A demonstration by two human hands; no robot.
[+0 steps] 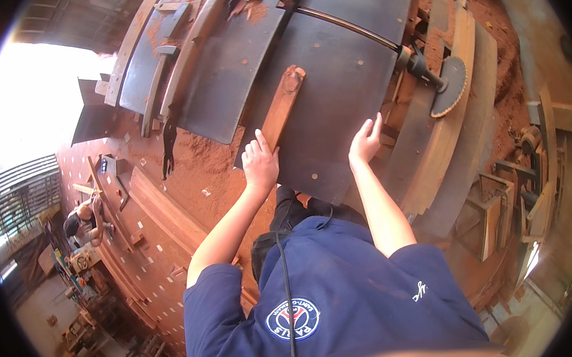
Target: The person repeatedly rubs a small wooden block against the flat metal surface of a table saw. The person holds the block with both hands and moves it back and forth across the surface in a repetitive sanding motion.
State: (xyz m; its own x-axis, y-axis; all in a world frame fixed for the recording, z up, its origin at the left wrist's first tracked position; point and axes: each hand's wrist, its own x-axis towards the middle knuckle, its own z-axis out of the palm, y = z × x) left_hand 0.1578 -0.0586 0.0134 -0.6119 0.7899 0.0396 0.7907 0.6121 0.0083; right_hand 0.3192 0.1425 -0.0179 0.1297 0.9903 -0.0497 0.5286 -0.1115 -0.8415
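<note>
A short reddish-brown wood strip (pixel 280 111) lies on the dark metal machine table (pixel 331 64), pointing away from me. My left hand (pixel 261 162) grips its near end, fingers closed over it. My right hand (pixel 365 142) hovers or rests by the table's right edge, holding nothing, its fingers stretched and slightly apart. Whether it touches the table I cannot tell. Beyond it, to the right, a toothed circular saw blade (pixel 452 84) sits on the end of a shaft (pixel 416 66) at the table's side.
Long boards (pixel 449 113) lie to the right, around the saw blade. A hammer (pixel 161 84) lies on the left tabletop. Sawdust (pixel 200 161) covers the floor, where long timber pieces (pixel 166 202) lie at left. Another person (pixel 84 223) is farther left. Wooden frames (pixel 491 215) stand at lower right.
</note>
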